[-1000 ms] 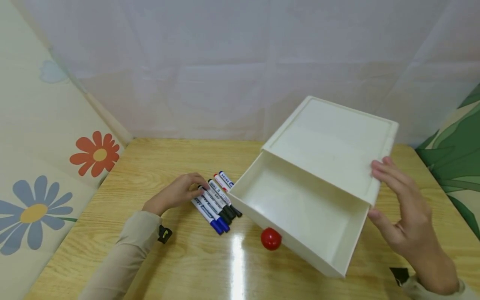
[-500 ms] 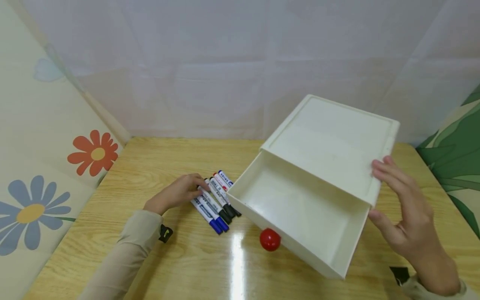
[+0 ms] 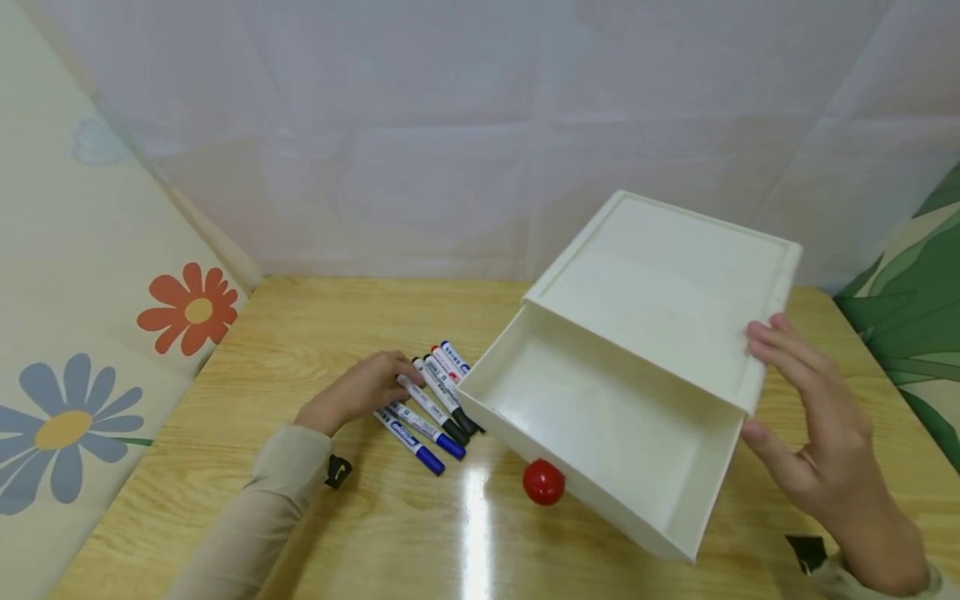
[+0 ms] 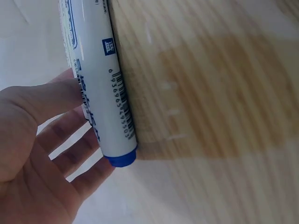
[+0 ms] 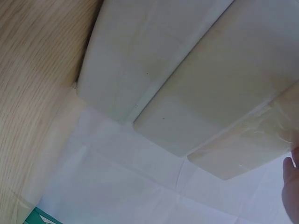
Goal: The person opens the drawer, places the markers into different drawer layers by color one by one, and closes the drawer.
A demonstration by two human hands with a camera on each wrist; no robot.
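Several whiteboard markers lie slanted side by side on the wooden table (image 3: pixel 315 325). My left hand (image 3: pixel 360 387) is at their far ends, its fingertips pinching the end of a black-capped marker (image 3: pixel 431 406). Two blue-capped markers (image 3: pixel 401 435) lie nearest me, beside that hand. In the left wrist view a marker with a blue end (image 4: pixel 103 93) covers the thumb tip. A white drawer box (image 3: pixel 667 283) has its drawer (image 3: pixel 600 417) pulled out, with a red round knob (image 3: pixel 543 482) on its front. My right hand (image 3: pixel 825 425) rests spread against the box's right side.
More black-, blue- and red-ended markers (image 3: pixel 450 360) lie close to the drawer's left corner. The drawer holds nothing visible. Behind the table hangs a pale sheet (image 3: pixel 450 167); flower-printed panels (image 3: pixel 75 333) stand at the left, and leaf-printed ones (image 3: pixel 907 333) at the right.
The two blue-capped markers have shifted apart from the others, toward the front. The black-capped marker at my left fingertips has separated slightly. My right hand and the box stay nearly still.
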